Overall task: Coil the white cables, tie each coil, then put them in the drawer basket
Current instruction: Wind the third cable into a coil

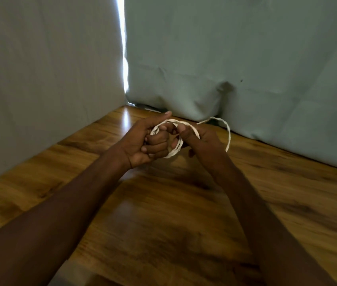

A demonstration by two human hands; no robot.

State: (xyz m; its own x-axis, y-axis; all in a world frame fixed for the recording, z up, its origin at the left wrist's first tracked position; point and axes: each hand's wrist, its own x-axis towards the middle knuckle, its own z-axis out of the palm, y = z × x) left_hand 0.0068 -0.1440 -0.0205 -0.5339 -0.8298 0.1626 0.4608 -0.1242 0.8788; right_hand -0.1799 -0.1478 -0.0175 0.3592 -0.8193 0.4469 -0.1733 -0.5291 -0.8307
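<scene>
The white cable (173, 139) hangs in a small coil above the desk (163, 203), held between both hands near the far corner. The left hand (149, 141) curls its grip round the coil at 9 o'clock. The right hand (196, 137) pinches it at 3 o'clock, a loose end arcing off toward 2 o'clock near the curtain (246, 58).

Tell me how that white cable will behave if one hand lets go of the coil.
The white cable looks thin and floppy: its loose tail arcs and droops past the right hand. The loops will probably spring open, since only the left hand bunches them. It seems light.
</scene>
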